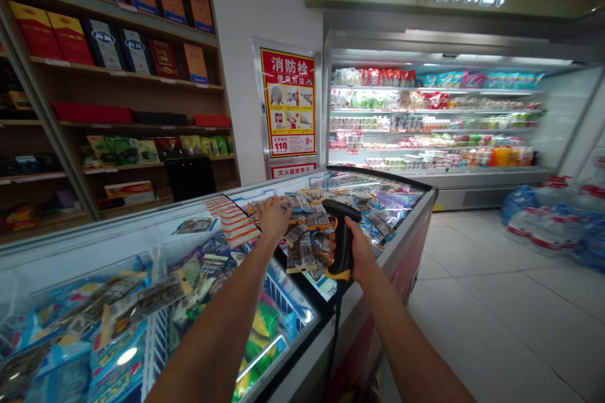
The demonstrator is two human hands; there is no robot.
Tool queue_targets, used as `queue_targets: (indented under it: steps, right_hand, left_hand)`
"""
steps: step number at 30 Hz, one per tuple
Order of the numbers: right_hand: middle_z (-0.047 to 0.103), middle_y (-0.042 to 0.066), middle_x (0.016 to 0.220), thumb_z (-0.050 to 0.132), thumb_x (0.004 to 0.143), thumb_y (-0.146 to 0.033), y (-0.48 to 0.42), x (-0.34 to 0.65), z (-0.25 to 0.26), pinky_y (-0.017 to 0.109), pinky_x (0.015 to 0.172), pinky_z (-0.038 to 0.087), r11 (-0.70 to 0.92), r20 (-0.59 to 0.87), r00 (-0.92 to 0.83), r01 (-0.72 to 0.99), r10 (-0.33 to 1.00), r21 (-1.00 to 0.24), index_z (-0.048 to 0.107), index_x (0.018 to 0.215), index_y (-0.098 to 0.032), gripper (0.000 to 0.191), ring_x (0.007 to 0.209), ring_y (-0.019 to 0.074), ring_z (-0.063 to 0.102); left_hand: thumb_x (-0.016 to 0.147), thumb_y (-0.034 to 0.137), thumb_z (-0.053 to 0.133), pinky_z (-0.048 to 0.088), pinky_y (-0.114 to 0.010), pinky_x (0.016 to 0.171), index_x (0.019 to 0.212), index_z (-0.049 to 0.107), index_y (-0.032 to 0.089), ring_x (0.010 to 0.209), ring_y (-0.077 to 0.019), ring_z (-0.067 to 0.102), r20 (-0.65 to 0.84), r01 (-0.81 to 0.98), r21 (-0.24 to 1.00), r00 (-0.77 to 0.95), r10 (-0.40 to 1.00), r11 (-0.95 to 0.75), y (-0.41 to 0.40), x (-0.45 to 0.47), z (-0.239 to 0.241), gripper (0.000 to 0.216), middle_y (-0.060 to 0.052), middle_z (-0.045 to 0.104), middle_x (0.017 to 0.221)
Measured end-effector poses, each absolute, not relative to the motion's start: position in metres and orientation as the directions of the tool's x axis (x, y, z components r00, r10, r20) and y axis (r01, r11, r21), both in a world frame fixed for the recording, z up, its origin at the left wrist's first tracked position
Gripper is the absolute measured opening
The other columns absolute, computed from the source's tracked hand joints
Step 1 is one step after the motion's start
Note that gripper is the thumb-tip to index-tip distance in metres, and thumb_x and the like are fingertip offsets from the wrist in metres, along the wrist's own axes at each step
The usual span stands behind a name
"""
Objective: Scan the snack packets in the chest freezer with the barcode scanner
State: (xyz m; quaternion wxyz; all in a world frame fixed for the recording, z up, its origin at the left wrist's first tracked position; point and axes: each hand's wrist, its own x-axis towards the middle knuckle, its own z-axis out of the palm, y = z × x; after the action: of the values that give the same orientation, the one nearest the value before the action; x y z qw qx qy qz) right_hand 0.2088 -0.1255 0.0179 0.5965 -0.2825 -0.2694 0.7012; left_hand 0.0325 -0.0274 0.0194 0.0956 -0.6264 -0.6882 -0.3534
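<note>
My right hand [362, 249] is wrapped round the handle of a black and yellow barcode scanner [344, 242], held upright with its head pointing left and its cable hanging down. My left hand [275, 219] rests palm down at the pile of small snack packets [301, 255]. Its knuckles are bent and the fingertips are hidden, so whether it grips a packet does not show. The packets lie heaped on the glass top of a chest freezer [401, 227]. Just left of my left hand lies an orange-and-white striped sheet [231, 220].
More packets [142, 302] lie on the nearer glass, above frozen bags in white wire baskets [158, 327]. Shelves of boxed goods [137, 82] stand at left. A lit refrigerated display [435, 119] is at the back, and bottled water packs [551, 227] sit on the right floor.
</note>
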Motion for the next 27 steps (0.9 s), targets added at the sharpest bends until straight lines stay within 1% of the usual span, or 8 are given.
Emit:
queue_targets:
  steps: [4, 8, 11, 14, 17, 19, 23, 27]
  right_hand:
    - [0.052, -0.001, 0.049, 0.048, 0.079, -0.04, -0.125, 0.196, 0.019, 0.02, 0.033, 0.038, -0.18, -0.077, -0.179, -0.688, 0.981, -0.703, 0.052, 0.07, -0.017, 0.025, 0.038, 0.0095, 0.047]
    - [0.053, -0.001, 0.048, 0.046, 0.08, -0.04, -0.126, 0.181, 0.021, 0.02, 0.033, 0.039, -0.202, -0.081, -0.209, -0.663, 0.975, -0.721, 0.053, 0.071, -0.016, 0.027, 0.037, 0.0096, 0.047]
    - [0.053, -0.001, 0.049, 0.046, 0.08, -0.04, -0.124, 0.17, 0.022, 0.021, 0.034, 0.04, -0.218, -0.09, -0.225, -0.646, 0.97, -0.731, 0.053, 0.07, -0.015, 0.028, 0.037, 0.0097, 0.047]
    - [0.054, -0.001, 0.049, 0.05, 0.077, -0.041, -0.122, 0.162, 0.021, 0.021, 0.034, 0.04, -0.225, -0.077, -0.251, -0.64, 0.965, -0.735, 0.053, 0.071, -0.016, 0.026, 0.037, 0.01, 0.048]
    - [0.053, -0.002, 0.048, 0.052, 0.076, -0.04, -0.12, 0.156, 0.018, 0.02, 0.034, 0.04, -0.236, -0.073, -0.271, -0.641, 0.96, -0.731, 0.052, 0.073, -0.017, 0.024, 0.037, 0.0102, 0.048]
    - [0.052, -0.002, 0.047, 0.052, 0.076, -0.04, -0.12, 0.155, 0.017, 0.02, 0.034, 0.039, -0.249, -0.082, -0.279, -0.641, 0.957, -0.726, 0.051, 0.071, -0.017, 0.023, 0.037, 0.0101, 0.048]
    - [0.052, -0.002, 0.047, 0.052, 0.075, -0.041, -0.12, 0.153, 0.016, 0.02, 0.034, 0.039, -0.253, -0.1, -0.265, -0.642, 0.959, -0.723, 0.05, 0.069, -0.017, 0.024, 0.037, 0.0101, 0.048]
    - [0.053, -0.003, 0.049, 0.052, 0.076, -0.039, -0.122, 0.149, 0.017, 0.02, 0.034, 0.039, -0.258, -0.094, -0.276, -0.65, 0.956, -0.715, 0.052, 0.074, -0.017, 0.022, 0.037, 0.0097, 0.048]
  left_hand:
    - [0.078, 0.036, 0.045, 0.028, -0.046, 0.097, 0.115, 0.053, 0.017, 0.115, -0.0292, 0.041, 0.556, 0.906, 0.405, -0.348, 0.755, 0.12, -0.036, -0.02, 0.016, 0.042, -0.013, 0.05, 0.122]
    - [0.078, 0.034, 0.041, 0.028, -0.053, 0.095, 0.116, 0.051, 0.013, 0.115, -0.0323, 0.041, 0.441, 0.851, 0.434, -0.487, 0.754, 0.296, -0.043, -0.076, 0.004, 0.044, -0.017, 0.049, 0.123]
    - [0.08, 0.033, 0.037, 0.025, -0.059, 0.094, 0.118, 0.049, 0.015, 0.12, -0.0348, 0.036, 0.363, 0.847, 0.405, -0.494, 0.79, 0.344, -0.041, -0.109, -0.008, 0.044, -0.018, 0.044, 0.129]
    - [0.08, 0.034, 0.036, 0.022, -0.06, 0.095, 0.124, 0.045, 0.017, 0.127, -0.0358, 0.026, 0.323, 0.863, 0.354, -0.474, 0.819, 0.36, -0.035, -0.128, -0.014, 0.048, -0.016, 0.035, 0.138]
    - [0.082, 0.039, 0.031, 0.017, -0.061, 0.098, 0.131, 0.039, 0.015, 0.131, -0.0342, 0.018, 0.252, 0.87, 0.327, -0.457, 0.853, 0.37, -0.03, -0.136, -0.014, 0.055, -0.015, 0.027, 0.143]
    - [0.083, 0.043, 0.026, 0.013, -0.062, 0.098, 0.132, 0.037, 0.015, 0.132, -0.0323, 0.015, 0.222, 0.867, 0.316, -0.462, 0.859, 0.385, -0.03, -0.137, -0.013, 0.058, -0.015, 0.025, 0.144]
    - [0.083, 0.045, 0.022, 0.007, -0.063, 0.098, 0.131, 0.04, 0.017, 0.131, -0.0316, 0.019, 0.214, 0.877, 0.283, -0.452, 0.866, 0.388, -0.037, -0.134, -0.009, 0.058, -0.014, 0.032, 0.141]
    - [0.081, 0.041, 0.03, 0.005, -0.064, 0.097, 0.124, 0.049, 0.022, 0.125, -0.0353, 0.032, 0.222, 0.894, 0.266, -0.42, 0.88, 0.36, -0.051, -0.13, -0.005, 0.051, -0.013, 0.045, 0.132]
